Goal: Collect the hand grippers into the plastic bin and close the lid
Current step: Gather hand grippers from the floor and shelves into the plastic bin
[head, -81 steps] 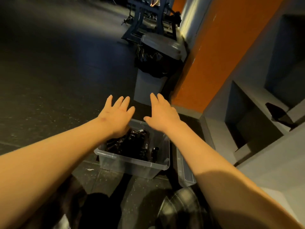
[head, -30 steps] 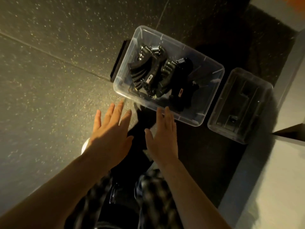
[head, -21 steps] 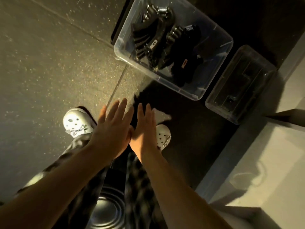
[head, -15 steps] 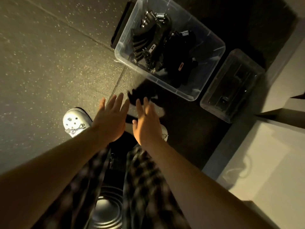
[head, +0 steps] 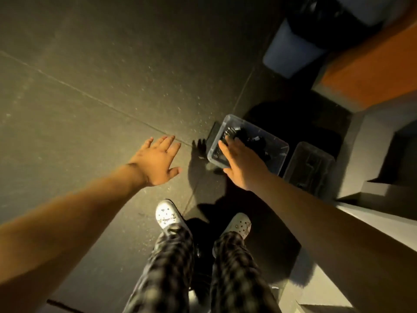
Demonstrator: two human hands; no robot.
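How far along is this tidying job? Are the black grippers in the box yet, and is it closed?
Done: black hand grippers lie in the clear plastic bin. In hand: nothing; the left hand and right hand are open and empty, the right in front of the bin's near corner. Left: the bin is uncovered; the clear piece beside it, probably the lid, has to go on.

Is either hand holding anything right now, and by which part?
Nothing is held: the left hand and the right hand are both open, fingers spread.

Dark speckled floor [head: 101, 64], a clear plastic bin [head: 280, 160] and a second clear container [head: 309, 168] side by side on it.
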